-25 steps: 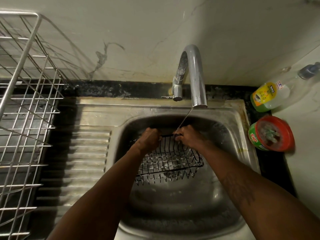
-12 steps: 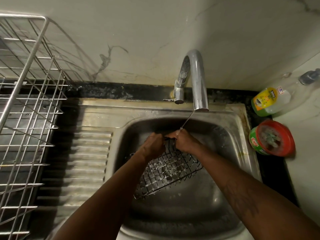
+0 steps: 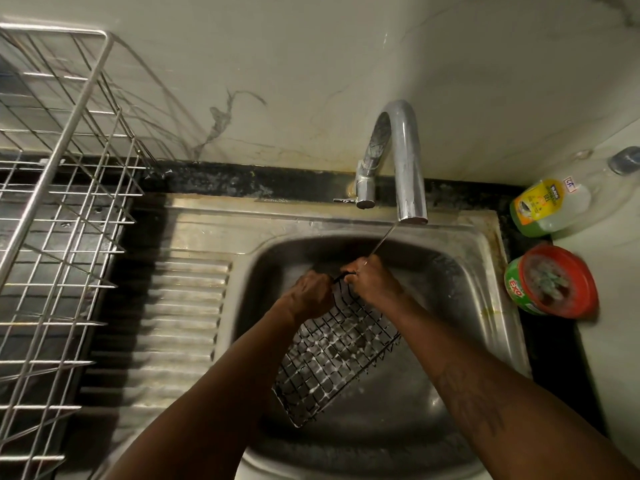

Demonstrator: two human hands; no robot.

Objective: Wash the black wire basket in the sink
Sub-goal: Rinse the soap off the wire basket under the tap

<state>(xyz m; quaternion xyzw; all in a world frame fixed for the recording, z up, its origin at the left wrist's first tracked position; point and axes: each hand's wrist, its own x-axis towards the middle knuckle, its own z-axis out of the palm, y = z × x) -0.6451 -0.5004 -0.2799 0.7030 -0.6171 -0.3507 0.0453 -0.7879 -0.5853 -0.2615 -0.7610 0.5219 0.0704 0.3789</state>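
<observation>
- Vs. 1 s ago: black wire basket (image 3: 332, 355) had been turned from roughly level, open side up, to steeply tilted, w/ its grid bottom shown to the camera.
- Hands had been brought closer: then apart along the far rim, now almost touching at the basket's top edge.
- Left hand (image 3: 310, 294): fingers were curled round the top wire, grasping it. Right hand (image 3: 372, 282) was likewise clenched on the same wire, just beside it.
- Basket was held inside the sink (image 3: 460, 306) basin, below the tap, hanging diagonally from the hands toward the near side. Whether its low corner touched the basin floor couldn't be told.
- Vs. 0.5 s ago: tilt was much the same, and a bit more of the grid was seen.
- Tap (image 3: 405, 161) was left running as before. A thin water stream (image 3: 382, 239) was landing on the right-hand knuckles.
- Around: a ribbed drainboard (image 3: 187, 306) was seen left of the basin and a steel dish rack (image 3: 59, 237) at far left. A green dish-liquid bottle (image 3: 547, 207) was seen on the counter at right, w/ a red-rimmed green tub (image 3: 550, 284) just in front of it, near the sink's right rim.
- In the way: basket's left edge was covered by the left forearm and its right corner by the right forearm. The gripped wire was mostly hidden by fingers.
</observation>
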